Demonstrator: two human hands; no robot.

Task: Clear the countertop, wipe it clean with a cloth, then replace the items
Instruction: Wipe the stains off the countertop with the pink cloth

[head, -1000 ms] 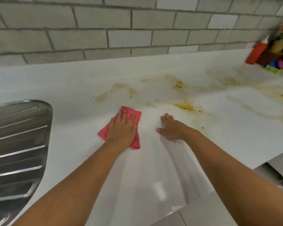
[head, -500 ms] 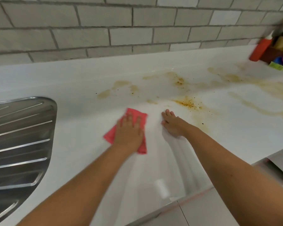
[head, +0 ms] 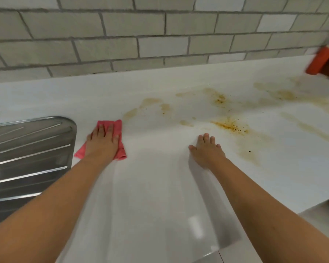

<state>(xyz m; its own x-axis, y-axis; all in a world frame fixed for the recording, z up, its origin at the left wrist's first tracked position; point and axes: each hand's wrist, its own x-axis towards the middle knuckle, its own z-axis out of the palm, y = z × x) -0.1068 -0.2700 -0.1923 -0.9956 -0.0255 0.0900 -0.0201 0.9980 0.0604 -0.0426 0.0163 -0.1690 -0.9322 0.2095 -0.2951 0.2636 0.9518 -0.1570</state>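
Observation:
My left hand (head: 103, 142) lies flat, fingers straight, pressing a folded pink cloth (head: 118, 128) onto the white countertop (head: 160, 186), just right of the steel drainboard. My right hand (head: 207, 150) rests flat on the bare counter about a forearm's width to the right, fingers spread, holding nothing. Brown and yellow stains with dark specks (head: 230, 126) spread over the counter beyond and to the right of my right hand. Paler smears (head: 150, 103) lie behind the cloth.
A ribbed steel drainboard (head: 27, 158) fills the left side. A red squeeze bottle (head: 321, 57) and other coloured items stand at the far right against the grey tiled wall (head: 160, 35). The counter's front edge (head: 235, 245) runs at the lower right.
My left hand has slid the pink cloth leftward toward the drainboard, widening the gap to my right hand. The right hand has stayed flat in about the same spot.

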